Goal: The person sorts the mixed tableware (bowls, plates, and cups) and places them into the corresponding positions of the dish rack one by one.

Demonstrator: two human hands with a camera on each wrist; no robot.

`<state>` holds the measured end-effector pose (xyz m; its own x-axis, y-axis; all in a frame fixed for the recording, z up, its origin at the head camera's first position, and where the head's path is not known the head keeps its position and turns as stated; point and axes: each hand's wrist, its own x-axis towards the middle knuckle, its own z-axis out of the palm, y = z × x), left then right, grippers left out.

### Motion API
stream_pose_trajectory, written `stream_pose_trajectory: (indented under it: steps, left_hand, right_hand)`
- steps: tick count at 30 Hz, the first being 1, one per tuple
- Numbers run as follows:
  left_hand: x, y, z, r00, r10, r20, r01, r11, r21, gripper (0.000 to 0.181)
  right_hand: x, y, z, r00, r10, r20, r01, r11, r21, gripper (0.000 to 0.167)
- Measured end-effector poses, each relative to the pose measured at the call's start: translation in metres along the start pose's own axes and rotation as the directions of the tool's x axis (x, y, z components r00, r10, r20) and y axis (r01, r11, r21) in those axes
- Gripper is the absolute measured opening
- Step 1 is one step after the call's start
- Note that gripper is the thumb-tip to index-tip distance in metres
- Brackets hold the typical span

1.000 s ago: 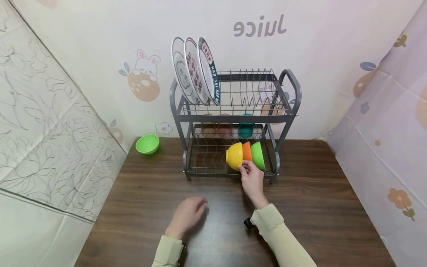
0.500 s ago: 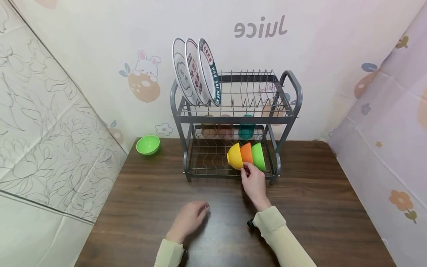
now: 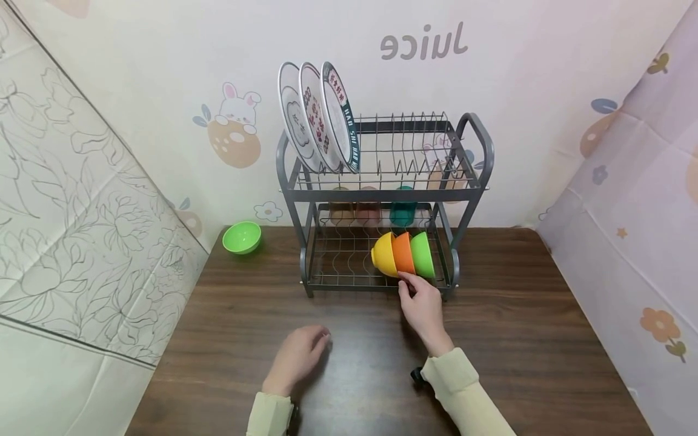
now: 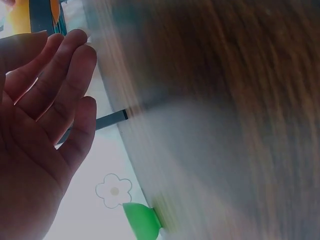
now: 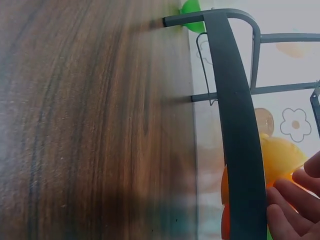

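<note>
On the lower rack tier a yellow bowl [image 3: 384, 255], an orange bowl [image 3: 404, 254] and a green bowl [image 3: 422, 255] stand on their sides in a row, one partly nested in another. My right hand [image 3: 423, 306] is at the lower front edge of the yellow and orange bowls. Its fingers [image 5: 295, 197] are loosely bent beside the yellow bowl in the right wrist view; contact is hard to tell. My left hand [image 3: 297, 357] stays low over the table, left of the rack's front, fingers relaxed and holding nothing, as the left wrist view also shows.
The two-tier dish rack [image 3: 382, 195] stands against the wall. Three plates [image 3: 340, 118] lean at its top left. Tinted cups, including a teal cup [image 3: 403, 214], sit at the back below. Another green bowl [image 3: 242, 237] rests on the wooden table [image 3: 218, 315] at the left.
The yellow bowl has tipped right against the orange one. My right hand has let go of it and drawn down slightly to the right. My left hand has shifted a little left.
</note>
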<state>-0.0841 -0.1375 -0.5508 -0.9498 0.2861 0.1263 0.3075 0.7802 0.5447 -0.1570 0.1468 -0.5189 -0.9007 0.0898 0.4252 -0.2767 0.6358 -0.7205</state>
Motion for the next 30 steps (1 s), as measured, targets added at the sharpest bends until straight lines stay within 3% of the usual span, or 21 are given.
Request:
stream_pose_trajectory:
  steps: [9, 18, 23, 30]
  left_hand:
    - [0.001, -0.020, -0.014, 0.996, -0.066, -0.067, 0.068, 0.997, 0.039, 0.009]
    - [0.008, -0.055, -0.049, 0.966, -0.211, -0.148, 0.221, 0.974, 0.053, 0.014]
    - [0.016, -0.077, -0.072, 0.951, -0.203, -0.232, 0.228, 0.970, 0.087, 0.018]
    - [0.036, -0.110, -0.090, 0.913, -0.167, -0.371, 0.229, 0.965, 0.130, 0.018]
  right_hand:
    - [-0.012, 0.005, -0.013, 1.000, -0.018, 0.015, 0.016, 0.996, 0.084, 0.017]
    - [-0.015, 0.025, -0.042, 0.988, -0.065, -0.139, 0.074, 0.995, 0.062, 0.015]
    - [-0.016, 0.042, -0.065, 0.975, -0.039, -0.221, 0.041, 0.999, 0.003, 0.016]
    - [-0.028, 0.061, -0.085, 0.970, 0.068, -0.234, -0.086, 0.994, -0.068, 0.014]
